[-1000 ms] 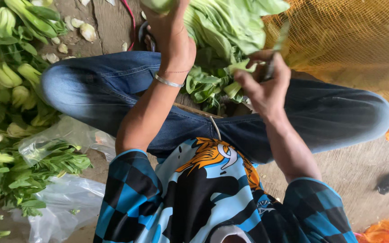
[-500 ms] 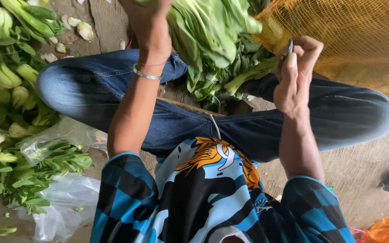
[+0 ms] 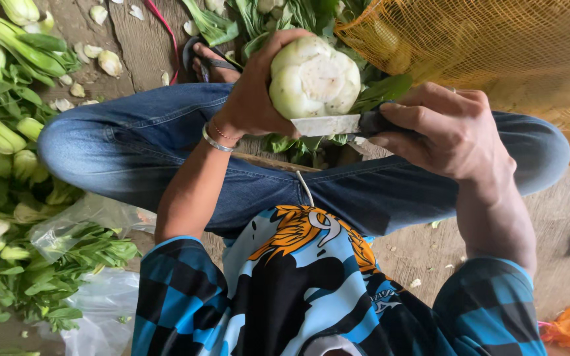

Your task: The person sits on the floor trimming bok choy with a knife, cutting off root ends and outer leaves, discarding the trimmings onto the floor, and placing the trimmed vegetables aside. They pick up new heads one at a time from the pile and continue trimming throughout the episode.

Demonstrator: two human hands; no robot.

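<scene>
The left hand [image 3: 252, 99] grips a bok choy [image 3: 315, 76] with its pale cut base facing up, fingers clenched around it above the lap. The right hand [image 3: 450, 135] grasps a knife [image 3: 338, 124], its blade touching the base's near edge. A yellow net sack [image 3: 496, 46] lies far right.

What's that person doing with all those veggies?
A person sits cross-legged on the ground. Their left hand holds a pale green bok choy, cut base up. Their right hand holds a knife, blade against the base. More greens lie piled alongside, and a yellow net sack sits nearby.
</scene>
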